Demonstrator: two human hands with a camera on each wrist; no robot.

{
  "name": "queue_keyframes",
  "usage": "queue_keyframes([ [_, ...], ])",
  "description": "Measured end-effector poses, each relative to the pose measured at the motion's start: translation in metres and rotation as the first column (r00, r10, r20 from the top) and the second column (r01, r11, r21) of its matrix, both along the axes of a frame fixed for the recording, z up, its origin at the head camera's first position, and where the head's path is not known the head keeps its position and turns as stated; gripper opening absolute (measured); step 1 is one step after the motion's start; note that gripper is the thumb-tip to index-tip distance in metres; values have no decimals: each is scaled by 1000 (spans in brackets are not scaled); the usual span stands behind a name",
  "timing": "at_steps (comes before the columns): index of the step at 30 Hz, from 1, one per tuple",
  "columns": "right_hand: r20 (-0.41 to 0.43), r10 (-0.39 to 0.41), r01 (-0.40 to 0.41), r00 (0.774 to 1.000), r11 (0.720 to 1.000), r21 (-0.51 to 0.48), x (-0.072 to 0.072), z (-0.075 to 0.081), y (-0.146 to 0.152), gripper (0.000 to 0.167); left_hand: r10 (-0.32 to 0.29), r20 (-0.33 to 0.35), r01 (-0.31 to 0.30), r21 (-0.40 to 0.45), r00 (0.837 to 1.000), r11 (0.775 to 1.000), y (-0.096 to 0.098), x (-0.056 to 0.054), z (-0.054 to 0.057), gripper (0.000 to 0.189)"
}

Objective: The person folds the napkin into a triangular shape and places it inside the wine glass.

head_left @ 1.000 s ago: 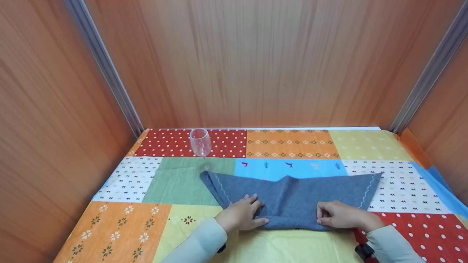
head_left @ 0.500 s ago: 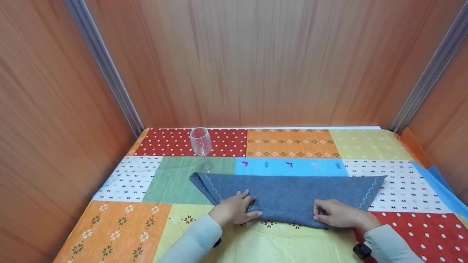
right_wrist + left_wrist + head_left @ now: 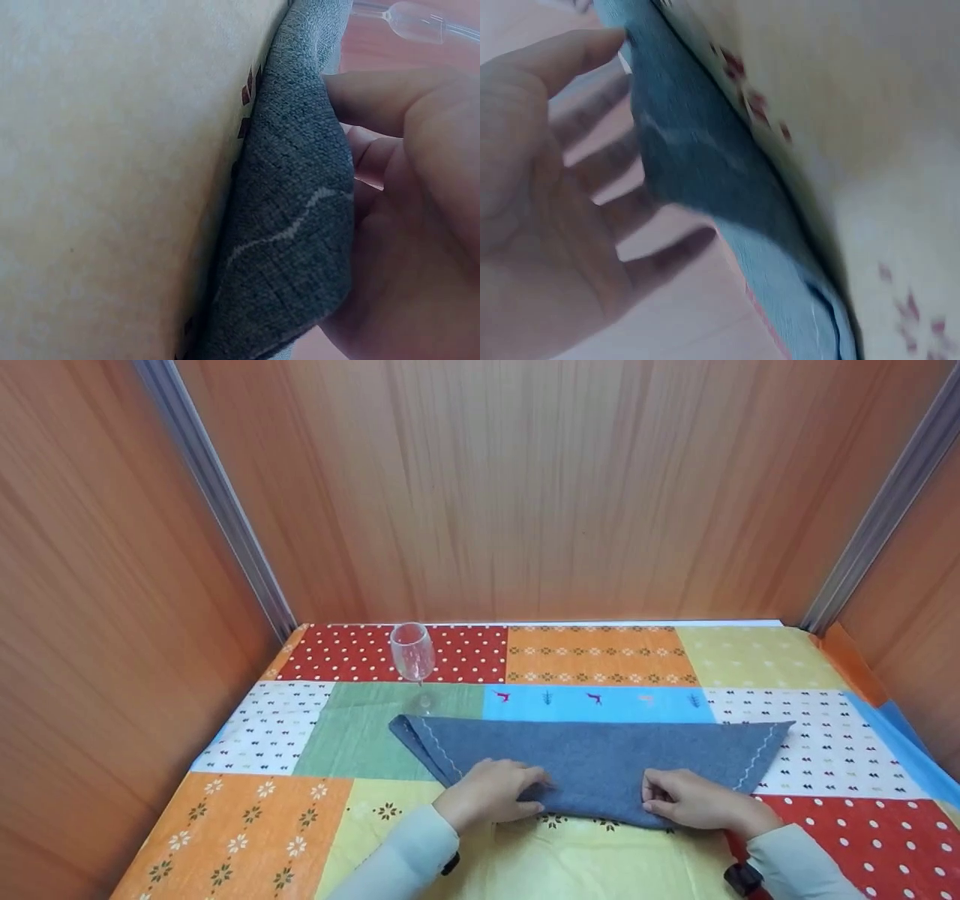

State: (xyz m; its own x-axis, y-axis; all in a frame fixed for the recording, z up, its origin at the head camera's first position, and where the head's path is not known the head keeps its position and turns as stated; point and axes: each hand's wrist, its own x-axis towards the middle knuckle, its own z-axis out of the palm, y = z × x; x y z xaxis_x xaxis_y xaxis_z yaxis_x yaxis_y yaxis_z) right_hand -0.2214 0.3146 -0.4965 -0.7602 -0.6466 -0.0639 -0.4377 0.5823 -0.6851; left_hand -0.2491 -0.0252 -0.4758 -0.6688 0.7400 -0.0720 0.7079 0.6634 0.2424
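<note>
A grey cloth [image 3: 585, 757] with white zigzag stitching lies folded into a wide trapezoid, its long edge away from me and pointed corners at both ends. My left hand [image 3: 499, 789] is over its near left part; in the left wrist view the thumb reaches the cloth's edge [image 3: 682, 142] and the fingers are spread loosely. At the near right edge my right hand [image 3: 694, 799] pinches the cloth with curled fingers. The right wrist view shows the thumb against the cloth's folded end [image 3: 300, 187], the other fingers partly hidden behind it.
A clear stemmed wine glass [image 3: 412, 654] stands beyond the cloth's far left corner. The patchwork tablecloth [image 3: 405, 750] covers the table. Wood-grain panels [image 3: 525, 495] enclose the back and both sides.
The near rolled fold has flattened, the bump in the middle is gone, and the cloth's left corner has moved left. My left hand shifted left, then its fingers drew in. The right hand barely moved.
</note>
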Motion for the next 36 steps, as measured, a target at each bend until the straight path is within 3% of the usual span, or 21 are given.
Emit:
queue_keyframes([
  [4,-10,-3,3,1000,1000,8,0,-1,0,10,-81,-23,83,64,996,995,7,0,-4,27],
  [10,-26,-33,34,999,999,19,-1,-3,0,10,-71,7,71,47,997,996,9,-2,-14,29],
  [15,-176,-47,58,983,997,59,2,-2,-5,9,-57,18,57,27,998,998,10,-3,-14,26],
  [18,-293,-32,52,956,997,60,5,-1,-8,16,-57,-23,57,26,998,998,11,-1,-14,26],
  [20,-327,-19,37,945,998,48,7,0,-10,20,-57,-64,59,30,996,998,11,1,-14,25],
  [26,-287,-15,25,958,999,32,12,3,-12,6,-83,-226,92,30,971,995,17,6,-14,21],
  [27,-276,-20,32,961,999,39,13,3,-12,10,-89,-242,99,27,966,995,18,6,-14,21],
  [31,-264,-43,67,964,994,82,13,2,-13,23,-101,-268,111,20,958,994,19,7,-14,23],
  [36,-251,-60,93,966,988,122,13,-1,-15,21,-105,-268,119,37,958,992,19,5,-15,23],
])
